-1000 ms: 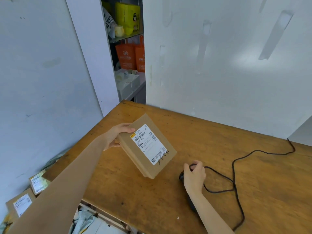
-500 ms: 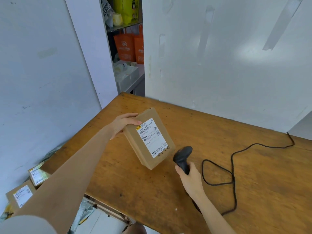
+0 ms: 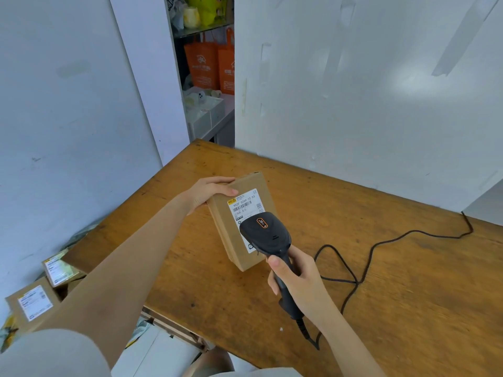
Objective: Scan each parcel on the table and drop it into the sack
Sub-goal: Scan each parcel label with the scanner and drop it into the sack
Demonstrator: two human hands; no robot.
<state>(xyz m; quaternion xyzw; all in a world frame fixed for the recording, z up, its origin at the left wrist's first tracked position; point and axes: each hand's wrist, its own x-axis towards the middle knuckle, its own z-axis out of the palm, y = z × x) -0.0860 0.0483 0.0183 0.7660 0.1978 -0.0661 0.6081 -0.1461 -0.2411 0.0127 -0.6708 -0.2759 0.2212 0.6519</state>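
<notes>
Scanning stage: left hand grips the tilted brown cardboard parcel above the wooden table, right hand clasps the black corded handheld scanner over its white label; sack drop remains.

— How many parcels are in view?
— Three cardboard boxes: one parcel held over the wooden table, and two labelled boxes, one and another, lying low at the left.

— Scanners?
— One black barcode scanner, with one cable.

— Hands?
— Two, the left hand and the right hand.

— And on the shelves behind?
— Two orange bags.
</notes>
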